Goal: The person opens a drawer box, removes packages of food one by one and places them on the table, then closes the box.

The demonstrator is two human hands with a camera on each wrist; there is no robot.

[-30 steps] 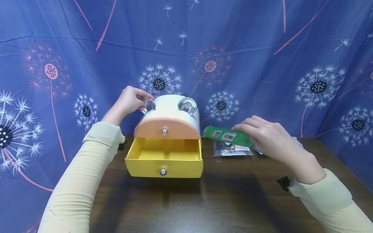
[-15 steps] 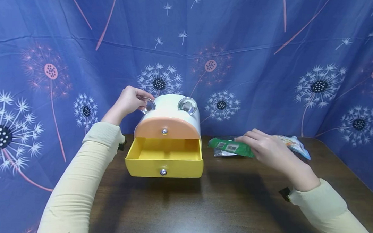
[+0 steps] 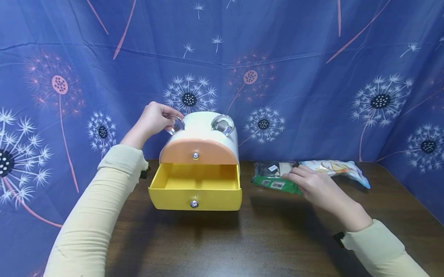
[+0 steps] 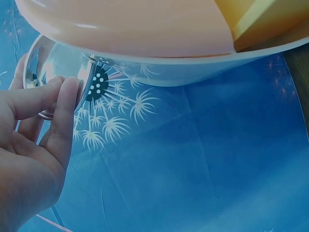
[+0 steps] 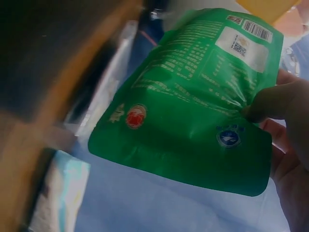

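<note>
A small white box (image 3: 198,125) with a peach upper front (image 3: 178,152) stands on the table. Its lower yellow drawer (image 3: 217,200) is pulled out, with nothing inside it. My left hand (image 3: 151,120) pinches the left silver ear (image 3: 176,128) on the box top; thumb and finger meet on its rim in the left wrist view. To the right of the drawer, my right hand (image 3: 317,188) grips a green pouch (image 5: 178,125) by its edge. The pouch is low over the table, printed side up, with a barcode and a QR code.
Behind the green pouch lie a clear plastic packet (image 3: 262,169) and a light blue and white packet (image 3: 342,168), partly covered by my right hand. A blue dandelion-print cloth (image 3: 297,69) hangs behind the brown wooden table (image 3: 279,251).
My right hand has lowered the green pouch toward the table, uncovering more of the packets behind. My left hand has stayed on the silver ear, and the drawer has not moved.
</note>
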